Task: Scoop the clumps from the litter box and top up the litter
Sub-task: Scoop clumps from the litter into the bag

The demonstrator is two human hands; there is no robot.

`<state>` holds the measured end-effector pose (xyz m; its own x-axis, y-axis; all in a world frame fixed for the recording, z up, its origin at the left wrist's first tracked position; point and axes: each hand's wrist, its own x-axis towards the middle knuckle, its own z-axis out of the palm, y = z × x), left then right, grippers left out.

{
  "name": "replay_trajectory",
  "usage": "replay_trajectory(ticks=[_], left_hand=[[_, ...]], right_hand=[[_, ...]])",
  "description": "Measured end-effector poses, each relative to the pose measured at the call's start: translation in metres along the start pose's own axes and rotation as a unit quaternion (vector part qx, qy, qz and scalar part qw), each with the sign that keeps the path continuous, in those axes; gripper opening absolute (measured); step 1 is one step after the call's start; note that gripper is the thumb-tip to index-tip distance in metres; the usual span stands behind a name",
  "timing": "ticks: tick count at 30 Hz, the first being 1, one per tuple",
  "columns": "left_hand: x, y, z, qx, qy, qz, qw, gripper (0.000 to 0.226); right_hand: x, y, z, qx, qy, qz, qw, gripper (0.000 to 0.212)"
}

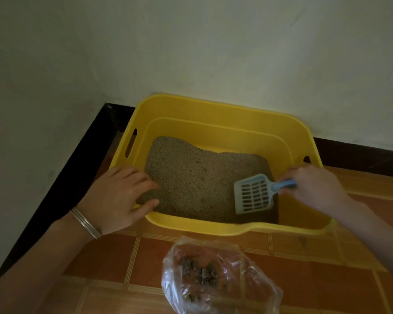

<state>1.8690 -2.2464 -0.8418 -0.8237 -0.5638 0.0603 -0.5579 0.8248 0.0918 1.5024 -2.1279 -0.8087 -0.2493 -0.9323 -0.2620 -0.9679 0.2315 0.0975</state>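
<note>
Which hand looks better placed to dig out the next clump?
The right hand. It already grips the blue scoop, whose slotted blade sits over the litter. The left hand holds no tool and rests on the yellow box's rim, seemingly steadying it.

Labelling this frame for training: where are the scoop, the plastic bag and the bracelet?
scoop (254, 194): head view, slotted blade.
plastic bag (216, 277): head view, middle, over dark clumps.
bracelet (85, 222): head view, band on left wrist.
</note>
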Motion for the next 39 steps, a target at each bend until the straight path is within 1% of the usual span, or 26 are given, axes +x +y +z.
replay_trajectory(ticks=[3,5,7,10,14,18,24,31,33,37,39], left_hand=[[0.0,0.001,0.004,-0.003,0.012,-0.006,1.0,0.045],[0.001,0.001,0.005,-0.008,0.017,-0.011,1.0,0.042],[0.002,0.0,0.007,-0.011,0.025,-0.012,1.0,0.04],[0.002,0.001,0.008,-0.022,0.041,-0.011,0.999,0.036],[0.002,0.0,0.008,-0.035,0.043,-0.014,0.998,0.034],[0.003,0.001,0.009,-0.048,0.044,-0.015,0.998,0.032],[0.003,0.003,0.006,-0.063,0.04,-0.017,0.997,0.028],[0.004,0.003,0.004,-0.091,0.019,-0.02,0.995,0.026],[0.003,0.002,0.004,-0.095,0.016,-0.023,0.995,0.026],[0.004,0.002,0.003,-0.091,0.02,-0.033,0.995,0.026],[0.003,0.002,0.003,-0.088,0.023,-0.033,0.995,0.027]], right_hand=[[0.01,0.004,0.01,0.022,-0.078,0.019,0.997,0.023],[0.017,0.004,0.019,0.058,-0.091,0.024,0.994,0.023],[0.025,0.0,0.024,0.071,-0.086,0.031,0.993,0.024],[0.041,-0.008,0.028,0.072,-0.056,0.03,0.995,0.025],[0.064,-0.022,0.035,0.115,-0.017,0.014,0.993,0.028],[0.091,-0.039,0.046,0.167,0.019,-0.006,0.986,0.026],[0.13,-0.078,0.06,0.266,0.022,-0.012,0.964,0.027],[0.155,-0.124,0.06,0.317,0.045,-0.012,0.947,0.034],[0.15,-0.121,0.058,0.334,0.048,-0.019,0.941,0.035],[0.13,-0.092,0.046,0.427,0.032,-0.004,0.904,0.033],[0.119,-0.072,0.038,0.429,0.028,0.015,0.903,0.032]])
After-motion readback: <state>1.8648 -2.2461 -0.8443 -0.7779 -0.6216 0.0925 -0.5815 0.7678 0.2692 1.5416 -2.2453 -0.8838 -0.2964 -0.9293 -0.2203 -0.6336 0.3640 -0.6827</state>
